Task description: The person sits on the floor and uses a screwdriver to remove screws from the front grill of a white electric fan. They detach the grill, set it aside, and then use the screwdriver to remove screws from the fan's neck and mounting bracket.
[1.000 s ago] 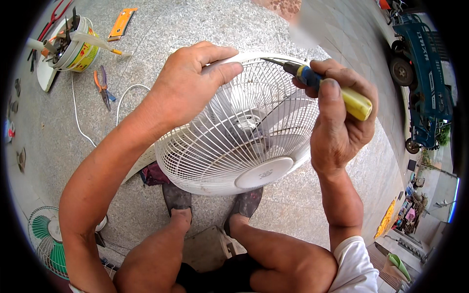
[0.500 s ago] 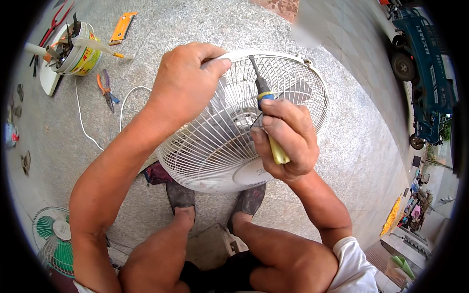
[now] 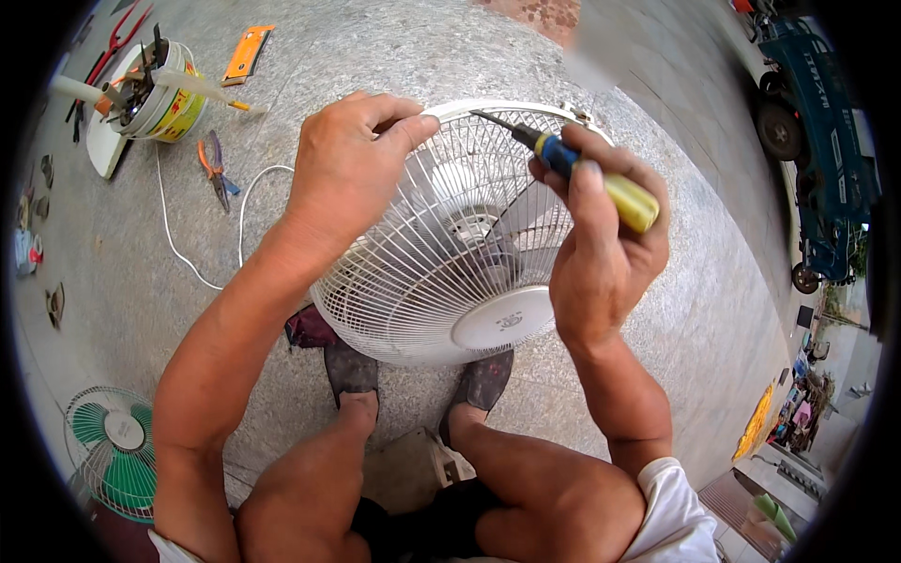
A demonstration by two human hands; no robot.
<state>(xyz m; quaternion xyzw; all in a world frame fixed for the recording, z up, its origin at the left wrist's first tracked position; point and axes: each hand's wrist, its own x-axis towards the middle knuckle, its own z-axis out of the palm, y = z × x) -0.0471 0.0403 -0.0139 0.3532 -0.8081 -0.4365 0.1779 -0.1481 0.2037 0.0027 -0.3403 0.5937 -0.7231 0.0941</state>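
Observation:
A white round fan (image 3: 422,281) with a wire guard and pale centre disc leans above my feet, blades showing behind the wires. My left hand (image 3: 347,169) grips the top left of its rim, thumb over the edge. In my right hand (image 3: 605,235) is a screwdriver (image 3: 635,203) with a yellow and blue handle; my fingers wrap round it, and its dark shaft points up-left to the inner edge of the top rim, just right of my left thumb. A small metal clip (image 3: 582,114) shows on the rim at upper right.
A tool bucket (image 3: 174,117), orange-handled pliers (image 3: 214,169), an orange flat packet (image 3: 247,56) and white cord (image 3: 174,239) lie at upper left. A green-bladed fan (image 3: 108,450) is at lower left. A dark teal three-wheeled vehicle (image 3: 817,159) is at right, clutter below it.
My right hand first swung down-left, turning the screwdriver steeper, then rose back right, so the tool slants again with its tip slightly further left. My left hand stays on the rim.

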